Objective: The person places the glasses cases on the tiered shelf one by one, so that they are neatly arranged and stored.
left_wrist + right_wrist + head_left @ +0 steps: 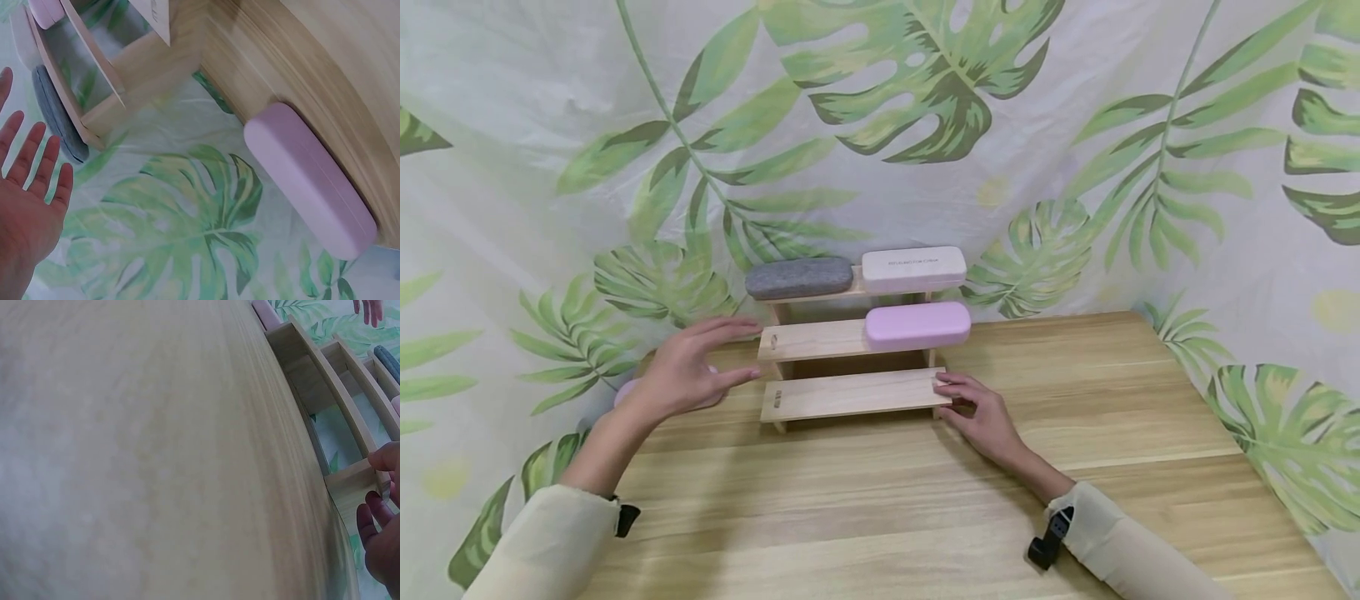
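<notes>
A three-tier wooden stand [850,396] is at the back of the table. My right hand [981,417] grips the right end of its lowest shelf, with fingers on the top and thumb at the front. My left hand [685,371] hovers just off the stand's left side, fingers extended, holding nothing. On the top shelf lie a grey glasses case [799,277] and a white glasses case [913,268] with small lettering. A lilac glasses case [917,325] sits at the right of the middle shelf. Another lilac glasses case [309,181] lies beyond my left hand, which partly hides it in the head view.
The wood-grain table [880,517] extends in front and to the right of the stand. Behind it hangs a leaf-patterned cloth [925,200]. Dark straps circle both wrists, including a black wrist strap [1051,537] on the right.
</notes>
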